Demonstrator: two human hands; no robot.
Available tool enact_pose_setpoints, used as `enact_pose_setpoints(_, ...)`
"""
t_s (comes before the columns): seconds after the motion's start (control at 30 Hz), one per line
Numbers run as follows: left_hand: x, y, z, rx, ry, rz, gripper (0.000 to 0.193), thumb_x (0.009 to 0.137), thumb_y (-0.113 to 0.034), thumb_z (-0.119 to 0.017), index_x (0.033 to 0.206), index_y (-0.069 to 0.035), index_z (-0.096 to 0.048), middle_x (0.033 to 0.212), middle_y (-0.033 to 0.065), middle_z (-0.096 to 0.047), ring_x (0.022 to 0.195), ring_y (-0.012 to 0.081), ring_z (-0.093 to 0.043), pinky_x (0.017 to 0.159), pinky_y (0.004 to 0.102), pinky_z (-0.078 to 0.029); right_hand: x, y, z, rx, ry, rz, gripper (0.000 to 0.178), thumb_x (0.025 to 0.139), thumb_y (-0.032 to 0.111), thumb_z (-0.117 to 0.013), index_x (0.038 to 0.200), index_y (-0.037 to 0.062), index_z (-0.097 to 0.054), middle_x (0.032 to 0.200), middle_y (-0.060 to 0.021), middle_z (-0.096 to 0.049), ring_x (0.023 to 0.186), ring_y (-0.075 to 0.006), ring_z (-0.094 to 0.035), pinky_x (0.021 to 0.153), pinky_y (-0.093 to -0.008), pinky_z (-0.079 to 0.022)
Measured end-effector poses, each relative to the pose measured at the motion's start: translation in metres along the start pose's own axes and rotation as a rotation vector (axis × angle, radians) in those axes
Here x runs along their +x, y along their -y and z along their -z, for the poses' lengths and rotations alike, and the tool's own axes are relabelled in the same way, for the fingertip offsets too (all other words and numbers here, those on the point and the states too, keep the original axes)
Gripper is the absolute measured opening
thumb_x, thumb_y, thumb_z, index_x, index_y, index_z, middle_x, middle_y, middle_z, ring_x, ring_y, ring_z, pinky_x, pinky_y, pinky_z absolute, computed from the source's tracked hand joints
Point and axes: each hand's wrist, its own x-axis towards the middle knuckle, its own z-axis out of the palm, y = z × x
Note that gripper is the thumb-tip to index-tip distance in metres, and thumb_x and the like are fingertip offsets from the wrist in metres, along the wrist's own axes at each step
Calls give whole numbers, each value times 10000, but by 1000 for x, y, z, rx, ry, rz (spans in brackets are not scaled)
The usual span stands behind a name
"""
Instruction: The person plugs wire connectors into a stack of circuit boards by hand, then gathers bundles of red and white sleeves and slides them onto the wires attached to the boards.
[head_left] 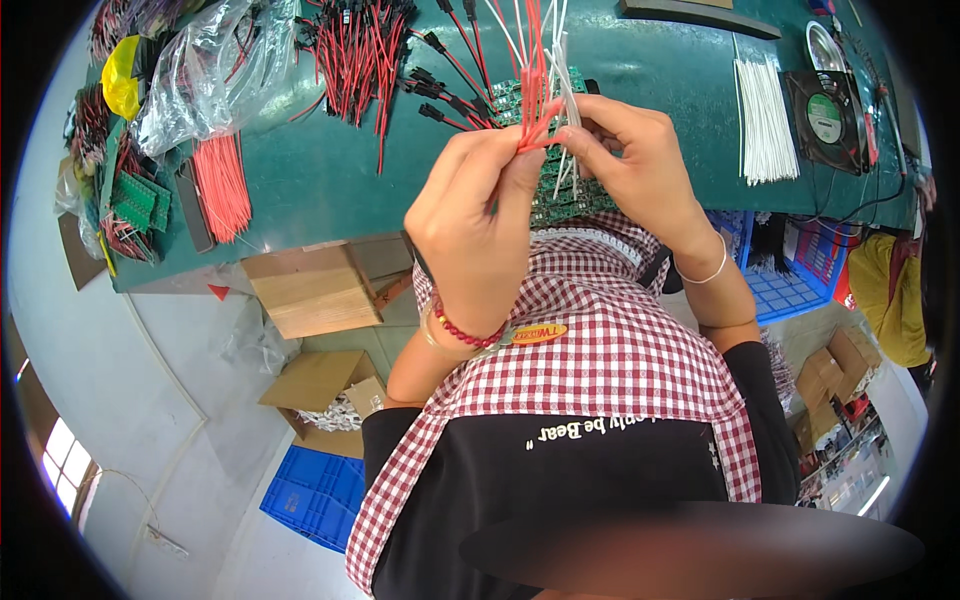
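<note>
My left hand (475,195) is closed, its thumb and forefinger pinching a bunch of thin red wires (534,95). My right hand (640,160) meets it from the other side, with thumb and forefinger closed on a red strand of the same bunch. Loose white wires (568,75) cross behind the fingertips, some hanging down between the hands. Under both hands lies a panel of green circuit boards (575,208) at the table's near edge, partly covered by the hands and wires.
On the green table (660,65) lie red-and-black connector leads (360,50), red wires (222,190), a clear plastic bag (215,85) and small green boards (140,200) to the left. White wires (766,120) and a black fan (826,120) are at right. Below stand cardboard boxes (310,290) and blue crates (315,495).
</note>
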Motion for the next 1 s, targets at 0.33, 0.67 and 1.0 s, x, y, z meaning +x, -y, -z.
enact_pose_setpoints(0.33,-9,6,-4,16,-30,-33,149,794,-1,-706,938,14,-672,836,69,-616,617,139,-600,519,258,-465,-10,13,8,-29,-94,-85,156,873,70,-647,1007,-9,-633,669,-34,-606,547,-62,-555,485,-213,-433)
enact_pose_setpoints(0.67,-11,16,-15,339,-36,-191,169,783,-48,-707,949,-49,-671,834,43,-607,576,192,-597,490,299,-459,-13,1,6,-32,-143,-36,118,860,82,-669,877,-19,-610,644,-58,-608,539,-75,-572,479,-228,-431)
enact_pose_setpoints(1.0,-9,18,-16,354,-15,-178,160,795,-50,-697,951,-46,-664,843,47,-607,597,205,-611,502,312,-479,-14,-3,5,-167,-183,39,136,844,84,-679,863,-17,-590,625,-84,-563,498,-98,-478,462,-259,-388)
